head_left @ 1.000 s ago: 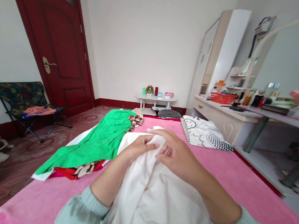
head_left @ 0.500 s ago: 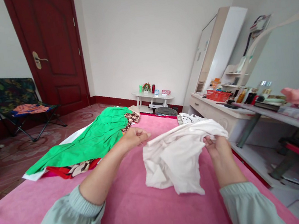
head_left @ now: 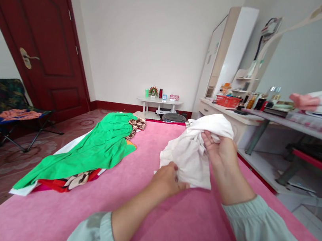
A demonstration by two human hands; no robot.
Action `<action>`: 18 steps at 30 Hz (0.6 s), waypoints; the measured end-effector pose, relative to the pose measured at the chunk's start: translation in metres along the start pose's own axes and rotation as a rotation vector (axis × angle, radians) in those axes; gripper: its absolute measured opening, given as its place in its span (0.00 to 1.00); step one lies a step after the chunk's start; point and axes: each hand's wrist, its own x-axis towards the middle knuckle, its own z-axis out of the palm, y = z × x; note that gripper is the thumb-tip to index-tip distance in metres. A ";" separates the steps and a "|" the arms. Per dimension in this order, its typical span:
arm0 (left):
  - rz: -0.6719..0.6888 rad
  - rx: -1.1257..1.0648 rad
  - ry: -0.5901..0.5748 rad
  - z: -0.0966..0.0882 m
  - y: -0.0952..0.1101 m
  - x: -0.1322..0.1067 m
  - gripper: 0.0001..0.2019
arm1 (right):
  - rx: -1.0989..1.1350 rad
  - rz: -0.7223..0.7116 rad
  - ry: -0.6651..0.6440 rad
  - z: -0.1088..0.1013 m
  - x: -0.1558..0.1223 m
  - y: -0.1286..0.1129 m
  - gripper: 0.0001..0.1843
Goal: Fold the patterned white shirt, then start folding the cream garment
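Note:
A crumpled white garment [head_left: 188, 154] hangs over the pink bedspread [head_left: 153, 233]; its exact kind cannot be made out. Its upper end drapes over my right hand [head_left: 221, 152], whose fingers press into the bunched cloth while the thumb is hidden. At the garment's lower left edge is my left hand [head_left: 168, 181], touching the fabric with thumb and fingers apart. Further left lies a green garment [head_left: 92, 146] spread over red, patterned and white clothes.
A dressing table [head_left: 238, 113] with bottles and a red basket [head_left: 226, 101] runs along the right side. Beyond the bed stands a small white table [head_left: 158, 100]. A folding chair [head_left: 2, 99] holding a peach cloth [head_left: 18, 114] is beside the red door [head_left: 46, 52].
My left hand has moved down and right, from the garment's upper left end to its lower edge. The white cloth is more bunched around my right hand. The view has shifted slightly right.

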 end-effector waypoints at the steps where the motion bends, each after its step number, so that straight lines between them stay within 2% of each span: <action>1: 0.025 0.115 0.120 0.003 0.000 -0.001 0.32 | 0.003 -0.011 -0.028 0.002 -0.005 -0.002 0.15; 2: 0.052 0.205 0.207 0.005 0.000 -0.001 0.29 | 0.004 -0.028 -0.056 0.004 -0.009 -0.004 0.15; 4: 0.091 0.270 0.286 0.003 -0.005 0.003 0.17 | 0.010 -0.076 -0.109 0.007 -0.015 -0.007 0.14; 7: 0.195 0.110 0.320 -0.017 -0.015 0.017 0.02 | 0.024 -0.146 -0.167 0.009 -0.019 -0.016 0.14; 9: 0.267 -0.112 0.399 -0.042 -0.022 0.026 0.02 | 0.006 -0.202 -0.216 0.007 -0.016 -0.022 0.16; 12: 0.304 -0.472 0.606 -0.090 -0.028 0.030 0.06 | -0.162 -0.295 -0.272 -0.001 -0.003 -0.028 0.21; 15: 0.270 -0.706 0.783 -0.129 -0.037 0.025 0.10 | -0.579 -0.406 -0.309 -0.017 0.016 -0.026 0.22; 18: 0.262 -0.775 0.951 -0.147 -0.049 0.022 0.11 | -0.974 -0.649 -0.227 -0.029 0.029 -0.020 0.18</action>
